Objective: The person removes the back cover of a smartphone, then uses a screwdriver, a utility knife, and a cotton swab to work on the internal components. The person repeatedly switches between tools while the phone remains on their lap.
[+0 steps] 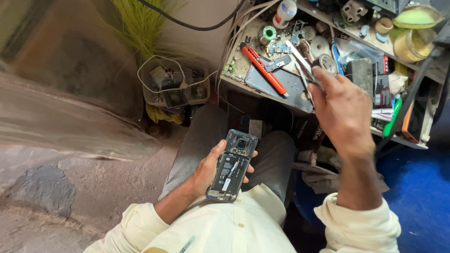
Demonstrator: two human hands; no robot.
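Grey opened phone [233, 166] cupped in left hand [206, 171] over lap; right hand [340, 105] pinches tweezers [302, 65] above workbench [281, 82]

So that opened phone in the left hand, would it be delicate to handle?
Probably. The phone has its back cover off, leaving inner parts exposed, so likely fragile. It looks stiff and flat, and the left hand cradles it easily, suggesting it's light.
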